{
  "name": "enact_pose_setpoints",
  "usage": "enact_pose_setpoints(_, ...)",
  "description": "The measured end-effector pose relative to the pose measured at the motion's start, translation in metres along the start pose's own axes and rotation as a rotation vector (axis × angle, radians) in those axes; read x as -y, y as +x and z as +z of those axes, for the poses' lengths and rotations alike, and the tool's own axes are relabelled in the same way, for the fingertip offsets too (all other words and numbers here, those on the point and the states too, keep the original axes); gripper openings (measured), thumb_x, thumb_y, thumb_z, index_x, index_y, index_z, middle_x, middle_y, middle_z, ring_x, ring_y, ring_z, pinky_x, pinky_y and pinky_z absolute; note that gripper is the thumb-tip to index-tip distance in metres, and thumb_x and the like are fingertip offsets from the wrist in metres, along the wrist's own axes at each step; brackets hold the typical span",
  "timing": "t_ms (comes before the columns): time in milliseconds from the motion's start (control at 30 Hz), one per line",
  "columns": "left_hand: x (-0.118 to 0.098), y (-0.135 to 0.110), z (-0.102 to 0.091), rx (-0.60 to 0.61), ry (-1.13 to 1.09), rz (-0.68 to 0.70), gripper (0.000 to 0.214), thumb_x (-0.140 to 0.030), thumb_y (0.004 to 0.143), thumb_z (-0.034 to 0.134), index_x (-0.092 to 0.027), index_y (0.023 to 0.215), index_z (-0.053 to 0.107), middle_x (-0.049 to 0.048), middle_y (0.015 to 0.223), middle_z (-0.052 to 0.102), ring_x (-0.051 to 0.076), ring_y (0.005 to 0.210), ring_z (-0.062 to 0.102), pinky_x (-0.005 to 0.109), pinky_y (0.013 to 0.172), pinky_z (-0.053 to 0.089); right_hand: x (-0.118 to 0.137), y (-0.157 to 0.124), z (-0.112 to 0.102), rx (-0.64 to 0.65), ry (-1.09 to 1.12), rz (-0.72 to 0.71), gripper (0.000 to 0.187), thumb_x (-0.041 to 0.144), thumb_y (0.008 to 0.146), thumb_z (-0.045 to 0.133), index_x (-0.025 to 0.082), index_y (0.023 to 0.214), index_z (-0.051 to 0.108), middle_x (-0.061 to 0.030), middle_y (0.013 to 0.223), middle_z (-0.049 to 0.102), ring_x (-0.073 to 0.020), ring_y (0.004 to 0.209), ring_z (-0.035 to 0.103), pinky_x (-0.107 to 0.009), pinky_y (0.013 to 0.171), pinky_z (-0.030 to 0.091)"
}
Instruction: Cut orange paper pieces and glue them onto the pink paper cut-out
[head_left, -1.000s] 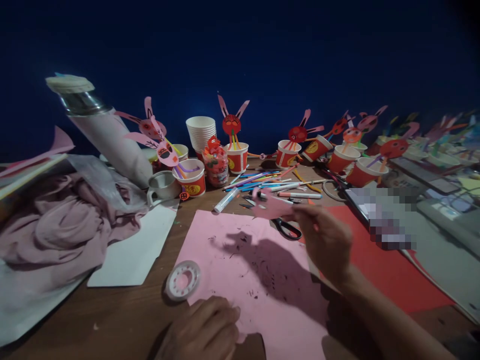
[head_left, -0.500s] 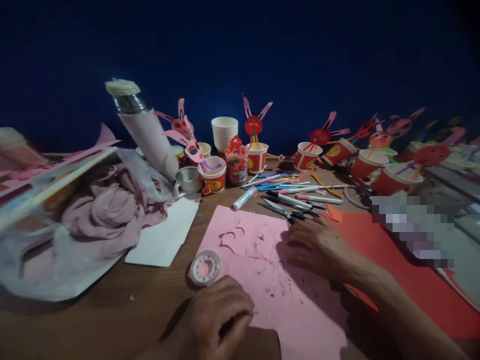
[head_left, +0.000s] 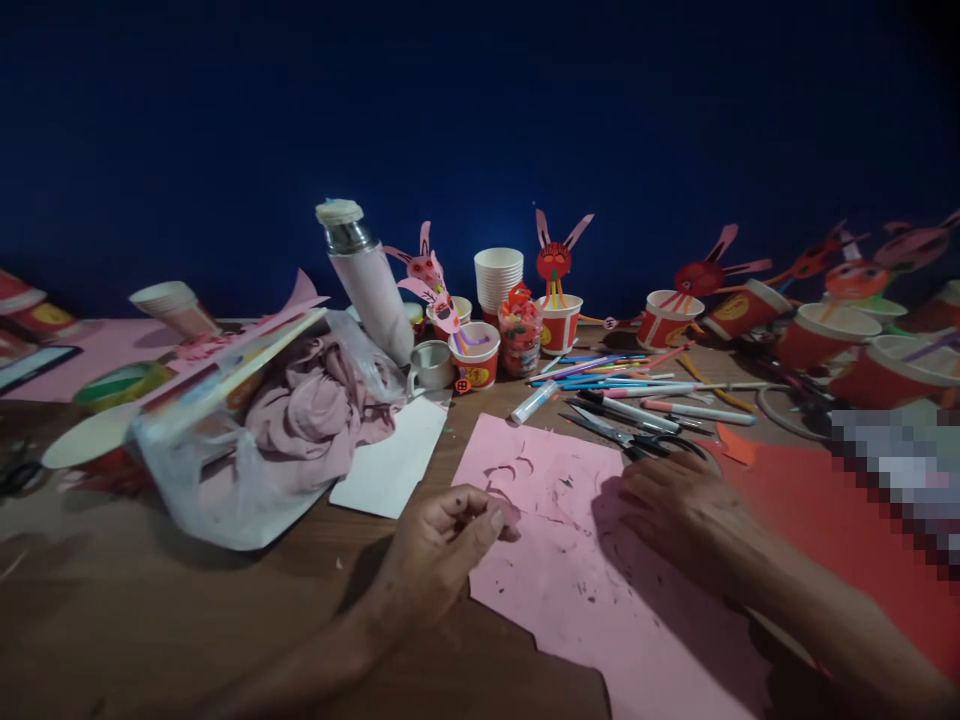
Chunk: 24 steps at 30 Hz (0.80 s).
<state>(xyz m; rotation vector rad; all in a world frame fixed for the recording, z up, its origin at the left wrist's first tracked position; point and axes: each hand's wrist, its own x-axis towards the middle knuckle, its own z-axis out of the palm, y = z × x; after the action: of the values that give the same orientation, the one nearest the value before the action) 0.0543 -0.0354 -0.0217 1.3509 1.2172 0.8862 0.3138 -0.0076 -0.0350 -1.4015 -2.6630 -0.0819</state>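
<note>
A sheet of pink paper lies on the table, strewn with small dark snippets and thin cut curls. My left hand is raised over its left edge, with thumb and fingers brought together. Whatever they hold, if anything, is hidden, and the tape roll seen there earlier does not show now. On the right part of the pink sheet rests my right hand, fingers spread and palm down, just in front of the scissors. Beyond the sheet are a glue stick and several pens.
Paper cups with rabbit-like figures line the back, beside a stack of white cups. A thermos, metal mug and bundled pink cloth stand left. Red paper lies right, near a pixelated patch.
The view has turned left. My left hand has risen and moved forward to where the tape roll lay, and the roll is out of sight. My right hand stays on the paper.
</note>
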Motion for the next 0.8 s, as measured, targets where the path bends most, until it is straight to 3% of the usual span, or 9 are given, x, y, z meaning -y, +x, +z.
enact_pose_setpoints(167, -0.001, -0.001, -0.004, -0.109, 0.071, 0.125, 0.022, -0.035, 0.076, 0.056, -0.015, 0.072, 0.065, 0.0030, 0.067, 0.064, 0.010, 0.057, 0.053, 0.020, 0.050, 0.042, 0.007, 0.001, -0.004, -0.009, -0.066, -0.014, 0.013, 0.013, 0.077, 0.049, 0.018, 0.076, 0.061, -0.0052, 0.072, 0.061, -0.0192, 0.067, 0.054, -0.034, 0.069, 0.032)
enact_pose_setpoints(333, -0.004, 0.002, -0.005, -0.131, 0.042, 0.062, 0.020, -0.033, 0.072, 0.060, -0.014, 0.073, 0.065, 0.0019, 0.063, 0.064, 0.008, 0.051, 0.051, 0.018, 0.047, 0.041, 0.007, 0.000, 0.003, -0.061, -0.062, 0.038, 0.021, 0.008, 0.080, 0.043, 0.014, 0.069, 0.060, -0.0073, 0.066, 0.062, -0.0185, 0.062, 0.054, -0.032, 0.065, 0.034)
enact_pose_setpoints(467, -0.005, 0.004, -0.007, -0.167, 0.030, 0.051, 0.020, -0.033, 0.071, 0.061, -0.013, 0.072, 0.064, 0.0026, 0.069, 0.066, 0.006, 0.049, 0.048, 0.017, 0.047, 0.040, 0.005, -0.002, -0.006, -0.135, 0.020, 0.104, 0.019, 0.015, 0.084, 0.043, 0.015, 0.079, 0.061, -0.0068, 0.072, 0.065, -0.0186, 0.067, 0.058, -0.030, 0.065, 0.038)
enact_pose_setpoints(533, -0.003, 0.005, -0.007, -0.168, 0.023, 0.043, 0.021, -0.034, 0.072, 0.062, -0.013, 0.074, 0.064, 0.0029, 0.071, 0.066, 0.006, 0.050, 0.049, 0.017, 0.048, 0.041, 0.009, -0.002, -0.014, -0.201, 0.273, 0.177, 0.015, 0.018, 0.084, 0.044, 0.016, 0.083, 0.059, -0.0053, 0.076, 0.066, -0.0171, 0.069, 0.059, -0.028, 0.063, 0.040)
enact_pose_setpoints(600, 0.001, 0.007, -0.008, -0.163, 0.006, 0.035, 0.023, -0.035, 0.072, 0.062, -0.013, 0.076, 0.064, 0.0035, 0.073, 0.067, 0.007, 0.052, 0.051, 0.017, 0.050, 0.042, 0.015, -0.003, -0.022, -0.202, 0.714, 0.256, 0.014, 0.022, 0.084, 0.044, 0.018, 0.087, 0.057, -0.0024, 0.075, 0.064, -0.0141, 0.067, 0.059, -0.025, 0.060, 0.042)
enact_pose_setpoints(700, 0.005, 0.009, -0.007, -0.171, -0.015, 0.020, 0.025, -0.037, 0.071, 0.063, -0.012, 0.077, 0.063, 0.0044, 0.073, 0.067, 0.009, 0.053, 0.054, 0.018, 0.050, 0.043, 0.026, -0.003, -0.023, -0.068, 1.271, 0.356, 0.017, 0.030, 0.085, 0.044, 0.019, 0.093, 0.053, 0.0030, 0.063, 0.056, -0.0098, 0.054, 0.054, -0.021, 0.049, 0.042)
enact_pose_setpoints(800, 0.005, 0.010, -0.006, -0.191, -0.009, 0.012, 0.026, -0.038, 0.069, 0.064, -0.012, 0.077, 0.063, 0.0050, 0.072, 0.067, 0.011, 0.058, 0.058, 0.019, 0.052, 0.045, 0.033, -0.002, -0.016, 0.086, 1.477, 0.464, 0.025, 0.033, 0.081, 0.051, 0.020, 0.102, 0.050, 0.0071, 0.060, 0.048, -0.0052, 0.041, 0.043, -0.016, 0.037, 0.033)
